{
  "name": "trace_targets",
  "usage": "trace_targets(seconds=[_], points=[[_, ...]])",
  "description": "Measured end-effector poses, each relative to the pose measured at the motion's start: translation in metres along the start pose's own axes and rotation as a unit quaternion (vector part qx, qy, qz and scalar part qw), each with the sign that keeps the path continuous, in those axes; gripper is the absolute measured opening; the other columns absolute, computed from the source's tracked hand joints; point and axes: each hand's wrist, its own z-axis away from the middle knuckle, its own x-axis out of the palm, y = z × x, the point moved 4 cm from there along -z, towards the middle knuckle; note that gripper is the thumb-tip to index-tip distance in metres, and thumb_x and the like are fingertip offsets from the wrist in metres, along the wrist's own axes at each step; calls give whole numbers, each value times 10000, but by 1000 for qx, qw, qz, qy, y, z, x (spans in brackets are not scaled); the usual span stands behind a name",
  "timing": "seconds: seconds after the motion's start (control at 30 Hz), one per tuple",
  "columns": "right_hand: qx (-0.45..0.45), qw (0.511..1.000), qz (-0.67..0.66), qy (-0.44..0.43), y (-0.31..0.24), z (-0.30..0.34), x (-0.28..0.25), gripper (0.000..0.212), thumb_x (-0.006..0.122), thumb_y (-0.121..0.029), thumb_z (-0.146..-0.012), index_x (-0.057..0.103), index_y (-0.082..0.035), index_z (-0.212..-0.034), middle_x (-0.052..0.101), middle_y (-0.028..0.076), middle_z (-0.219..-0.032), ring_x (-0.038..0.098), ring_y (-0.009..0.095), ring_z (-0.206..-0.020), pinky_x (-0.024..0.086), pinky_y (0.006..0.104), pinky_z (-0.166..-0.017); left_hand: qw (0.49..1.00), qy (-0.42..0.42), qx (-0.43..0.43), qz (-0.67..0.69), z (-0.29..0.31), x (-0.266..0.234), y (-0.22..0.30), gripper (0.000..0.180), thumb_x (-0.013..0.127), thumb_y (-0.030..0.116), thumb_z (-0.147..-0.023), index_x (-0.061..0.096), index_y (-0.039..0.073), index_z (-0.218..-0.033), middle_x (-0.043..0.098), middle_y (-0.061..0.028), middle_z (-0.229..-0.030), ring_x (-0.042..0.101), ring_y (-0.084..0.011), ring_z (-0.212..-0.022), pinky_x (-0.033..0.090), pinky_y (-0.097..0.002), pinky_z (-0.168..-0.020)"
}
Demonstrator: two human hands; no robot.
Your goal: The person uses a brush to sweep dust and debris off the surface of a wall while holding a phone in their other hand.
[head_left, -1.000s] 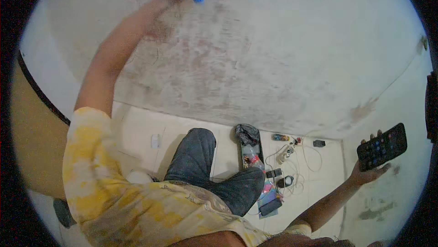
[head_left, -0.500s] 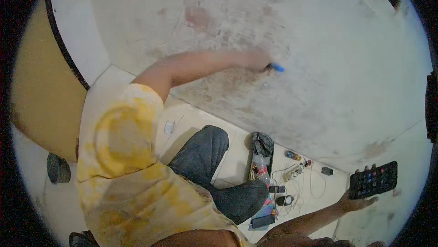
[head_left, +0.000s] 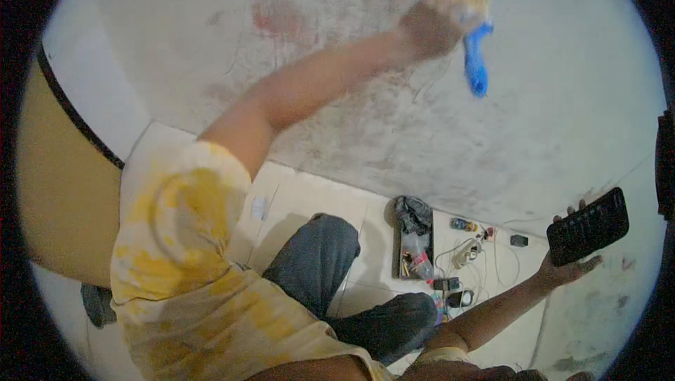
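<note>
"What do the person's hands hold?"

"The left hand [head_left: 432, 29] grips a brush [head_left: 476, 64] up in front of the stained wall [head_left: 351, 121], fingers closed near the pale bristles, blue handle pointing down. The right hand [head_left: 559, 268] holds a phone [head_left: 589, 226], fingers showing past one edge and the thumb along another."

"And the step in hand?"

"Brush work at the wall, by the look of it. Whether the bristles touch it cannot be told; the hand is blurred."

"What would a next stroke call for?"

"Probably that same firm hold, the bristles laid flat to the wall, and the phone kept well apart."

"Any edges to mind?"

"The wall meets the floor [head_left: 302, 187] well below the brush. A side wall [head_left: 619, 296] stands at the right, near the phone. Up high, the brush seems to have room either way."

"Lower down?"

"Tighter. A tray [head_left: 398, 261] with a black bag [head_left: 413, 216] lies between the right knee [head_left: 401, 314] and the wall, cords [head_left: 519, 261] just beside it; a low sweep could snag."
</note>
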Motion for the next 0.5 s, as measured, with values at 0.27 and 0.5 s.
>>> trace_targets(seconds=[0.27,0.5], points=[[-74,985,152,13,-24,-18,30,759,300,-561,-838,256,-30,-1379,396,255,-1313,496,352,-1118,484,454,-856,918,-129,-134,351,128,33,121,346,520,142,-785,554,145,-1130,594,-119,-983,611,-286,-846,494,-414,-696],[-68,989,105,76,-16,-12,32,740,304,-544,-834,298,-21,-1357,447,269,-1259,523,364,-1080,491,472,-830,848,-226,-233,418,138,42,109,149,517,134,-770,615,99,-876,616,-167,-735,621,-317,-749,481,-424,-664]])
